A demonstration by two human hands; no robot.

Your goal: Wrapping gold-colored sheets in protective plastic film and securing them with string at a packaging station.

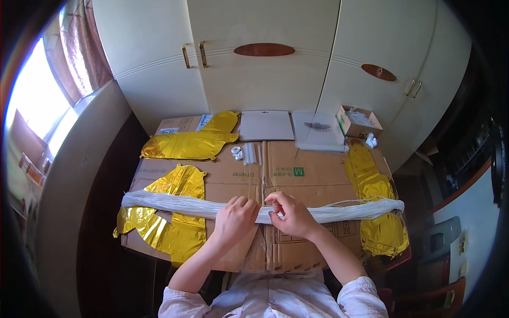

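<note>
A long hank of white string (344,213) lies crosswise over the cardboard, its looped ends resting on gold foil balloons at both sides. My left hand (236,218) is closed over the middle of the hank, fingers bent down into the strings. Just beside it, my right hand (291,214) has its fingers curled above the hank, thumb and forefinger toward my left hand. A thin strand seems to run between the two hands. Whatever sits in my right fingertips is too small to make out. Under the hank's left end is a flat gold foil balloon (188,233).
More gold foil balloons (193,140) lie at the far left and a folded stack (366,175) at the right. Clear tubes (249,153) and a white ribbon roll (236,153) sit mid-table. A grey-white board (266,125), clear bags (318,132) and a small box (359,127) line the back.
</note>
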